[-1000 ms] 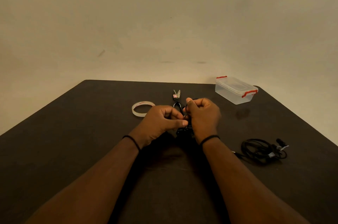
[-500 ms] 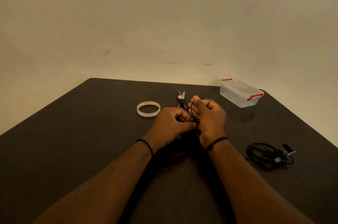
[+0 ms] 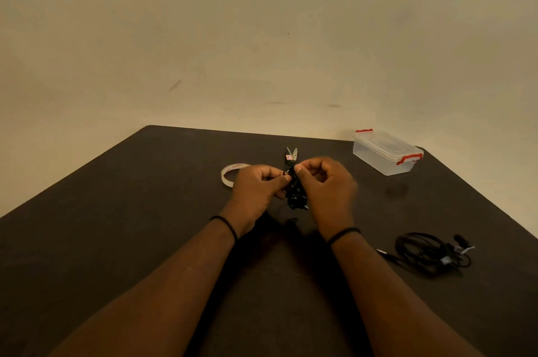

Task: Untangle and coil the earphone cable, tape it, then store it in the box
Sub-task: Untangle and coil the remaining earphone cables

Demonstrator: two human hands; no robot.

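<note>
head | earphone cable (image 3: 296,195) bunch pinched at top by left hand (image 3: 256,186) and right hand (image 3: 327,185) | light, limp, snag-prone | best held at loose end

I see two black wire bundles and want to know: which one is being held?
The tangled earphone cable between the left hand and right hand. The other earphone bundle lies untouched on the table.
</note>
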